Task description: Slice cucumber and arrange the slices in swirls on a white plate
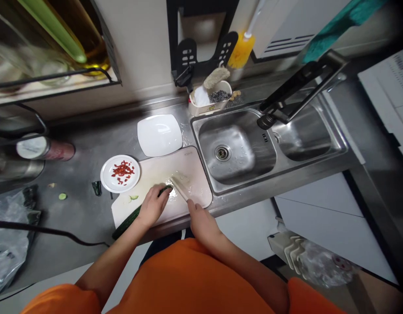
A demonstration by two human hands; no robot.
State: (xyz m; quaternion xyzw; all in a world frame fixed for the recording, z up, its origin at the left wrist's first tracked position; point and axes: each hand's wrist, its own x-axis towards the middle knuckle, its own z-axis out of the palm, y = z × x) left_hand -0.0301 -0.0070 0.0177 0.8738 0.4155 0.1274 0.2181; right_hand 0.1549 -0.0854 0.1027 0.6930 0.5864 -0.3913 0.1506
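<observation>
A long dark green cucumber (128, 223) lies slantwise across a pale cutting board (155, 168). My left hand (153, 206) is closed over its upper part, and the cut end shows just past my fingers. In my right hand (201, 221) is the handle of a knife (179, 188), whose narrow-looking blade rests at or just above the board, right of the cucumber's end. I cannot tell whether the blade touches the board. Small pale green pieces of cucumber (133, 197) lie on the board left of my left hand. Wet marks shine around the blade.
A small plate (105, 181) with red berries overlaps the board's left corner. Behind the board is a white square plate (159, 133). The double sink (234, 185) adjoins on the right, with a black faucet (286, 96) above. A plastic bag (8, 244) lies far left.
</observation>
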